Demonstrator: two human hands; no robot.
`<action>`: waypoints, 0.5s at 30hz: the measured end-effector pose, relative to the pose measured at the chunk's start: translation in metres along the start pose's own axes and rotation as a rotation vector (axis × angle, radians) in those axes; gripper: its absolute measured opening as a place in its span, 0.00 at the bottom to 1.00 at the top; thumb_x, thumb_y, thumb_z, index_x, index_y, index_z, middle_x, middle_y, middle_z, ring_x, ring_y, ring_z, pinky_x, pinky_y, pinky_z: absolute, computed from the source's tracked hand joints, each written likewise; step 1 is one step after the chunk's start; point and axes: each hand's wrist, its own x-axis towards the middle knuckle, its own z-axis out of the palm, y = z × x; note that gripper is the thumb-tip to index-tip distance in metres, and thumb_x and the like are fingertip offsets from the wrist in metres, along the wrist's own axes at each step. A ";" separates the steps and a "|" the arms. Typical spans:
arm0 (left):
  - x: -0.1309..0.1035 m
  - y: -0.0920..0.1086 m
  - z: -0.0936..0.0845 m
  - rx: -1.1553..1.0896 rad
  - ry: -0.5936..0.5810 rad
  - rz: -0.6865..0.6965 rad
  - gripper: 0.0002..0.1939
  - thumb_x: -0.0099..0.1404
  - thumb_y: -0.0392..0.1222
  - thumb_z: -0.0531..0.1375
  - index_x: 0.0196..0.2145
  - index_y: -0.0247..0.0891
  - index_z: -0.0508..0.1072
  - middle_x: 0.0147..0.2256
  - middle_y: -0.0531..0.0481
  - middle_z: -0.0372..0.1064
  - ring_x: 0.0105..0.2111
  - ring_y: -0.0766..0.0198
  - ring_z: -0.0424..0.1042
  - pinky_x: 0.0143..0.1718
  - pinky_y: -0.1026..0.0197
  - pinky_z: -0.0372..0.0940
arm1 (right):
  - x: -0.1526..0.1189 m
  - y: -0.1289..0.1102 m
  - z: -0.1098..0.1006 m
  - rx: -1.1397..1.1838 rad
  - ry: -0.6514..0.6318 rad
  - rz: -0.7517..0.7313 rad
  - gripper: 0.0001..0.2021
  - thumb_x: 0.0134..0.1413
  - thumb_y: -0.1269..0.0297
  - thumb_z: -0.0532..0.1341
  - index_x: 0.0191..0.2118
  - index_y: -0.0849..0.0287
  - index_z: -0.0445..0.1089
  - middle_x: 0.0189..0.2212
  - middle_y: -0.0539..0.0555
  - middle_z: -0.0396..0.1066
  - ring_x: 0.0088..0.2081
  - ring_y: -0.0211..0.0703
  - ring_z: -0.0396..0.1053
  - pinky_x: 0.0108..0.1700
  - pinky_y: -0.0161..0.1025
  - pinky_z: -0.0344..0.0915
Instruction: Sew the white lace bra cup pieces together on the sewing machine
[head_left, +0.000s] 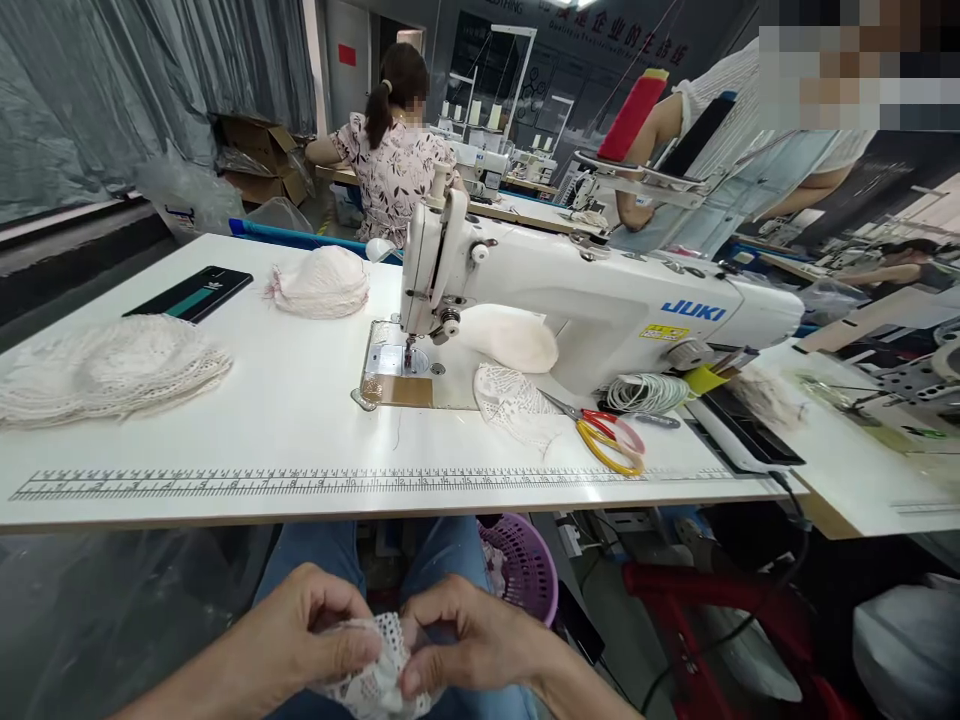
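Observation:
Below the table's front edge, over my lap, a piece of white lace fabric [388,672] is bunched between my two hands. My left hand [319,630] pinches its left side, thumb on top. On the other side my right hand [469,640] grips the lace between thumb and bent fingers. Part of the lace is hidden by the fingers. Beyond the hands stands a white sewing machine [570,285] on the white table [285,440]. A lace piece [514,400] lies by its bed, partly under the tip of scissors [607,440] with yellow and red handles.
Lace stacks [112,365] and a cream cloth pile [321,282] lie on the left, near a dark phone-like object [196,290]. A coil of cord [649,393] sits at right. A purple basket [534,570] stands under the table. Other people work behind.

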 end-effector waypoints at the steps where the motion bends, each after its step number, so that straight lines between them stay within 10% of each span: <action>1: 0.001 0.003 0.001 0.035 0.011 0.002 0.21 0.52 0.55 0.64 0.23 0.30 0.75 0.18 0.56 0.55 0.21 0.68 0.53 0.23 0.65 0.46 | -0.001 0.000 0.000 -0.039 0.007 -0.020 0.25 0.40 0.42 0.68 0.26 0.63 0.67 0.22 0.46 0.63 0.25 0.32 0.59 0.28 0.30 0.58; 15: 0.016 0.003 0.003 0.148 0.092 0.122 0.15 0.50 0.51 0.64 0.28 0.34 0.77 0.24 0.53 0.68 0.26 0.63 0.63 0.28 0.66 0.56 | -0.002 -0.005 0.003 -0.201 0.332 -0.076 0.23 0.47 0.44 0.64 0.26 0.63 0.69 0.20 0.46 0.59 0.24 0.32 0.55 0.25 0.30 0.51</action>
